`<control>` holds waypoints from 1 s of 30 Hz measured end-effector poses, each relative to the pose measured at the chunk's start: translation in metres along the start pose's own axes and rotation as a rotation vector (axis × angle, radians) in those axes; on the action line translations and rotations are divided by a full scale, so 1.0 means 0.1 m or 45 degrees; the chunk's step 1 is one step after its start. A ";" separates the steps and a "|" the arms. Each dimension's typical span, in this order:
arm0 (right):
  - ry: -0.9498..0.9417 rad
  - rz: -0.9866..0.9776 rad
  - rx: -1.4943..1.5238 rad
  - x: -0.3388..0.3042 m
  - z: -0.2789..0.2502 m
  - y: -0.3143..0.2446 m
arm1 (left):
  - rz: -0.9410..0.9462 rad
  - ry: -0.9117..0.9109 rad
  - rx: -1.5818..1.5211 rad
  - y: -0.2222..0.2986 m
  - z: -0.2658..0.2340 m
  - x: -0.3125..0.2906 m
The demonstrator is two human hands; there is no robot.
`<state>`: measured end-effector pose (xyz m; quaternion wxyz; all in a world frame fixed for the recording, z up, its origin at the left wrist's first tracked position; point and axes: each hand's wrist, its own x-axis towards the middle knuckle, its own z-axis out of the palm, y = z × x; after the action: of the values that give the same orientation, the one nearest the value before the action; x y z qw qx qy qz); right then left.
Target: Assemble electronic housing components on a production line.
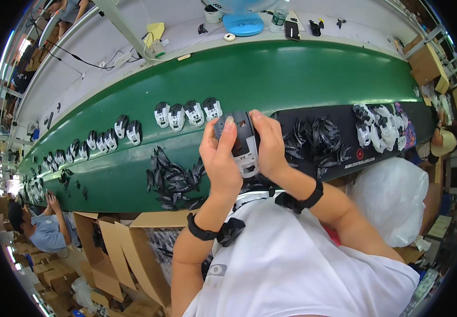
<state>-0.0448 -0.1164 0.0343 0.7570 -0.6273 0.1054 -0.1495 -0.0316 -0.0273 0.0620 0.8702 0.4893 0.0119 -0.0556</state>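
Observation:
Between my two hands is a mouse-shaped plastic housing (246,153), dark grey at the top and white at its lower end. My left hand (221,154) grips its left side, the thumb lying across the dark part. On the other side, the fingers of my right hand (271,142) press against the upper right edge. A small opening shows in the dark part. Just beyond my left hand stands a row of similar white-and-black housings (184,113). Piles of curved black plastic pieces lie on both sides, one left (171,179) and one right (318,138).
A long green bench (313,68) crosses the view, with a black mat (286,119) at right bearing white housings (379,127). Open cardboard boxes (149,217) stand below left; a white plastic bag (392,198) sits at right. A person (49,227) works farther left. A blue fan (243,24) stands behind.

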 end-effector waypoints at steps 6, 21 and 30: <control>0.123 0.608 0.734 0.07 0.23 0.22 | -0.234 -0.123 -0.028 -0.09 -0.40 0.26; -1.253 -0.517 -1.329 0.21 0.45 1.98 | 0.007 0.706 1.578 -0.36 -3.32 1.93; -1.397 -0.648 -1.569 0.07 0.60 2.33 | 0.893 0.469 2.450 -0.57 -3.46 2.54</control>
<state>0.0040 -0.0248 -0.1830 0.1689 -0.9141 -0.3567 0.0935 0.2264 0.2166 -0.1859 0.0641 0.9537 -0.0478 0.2900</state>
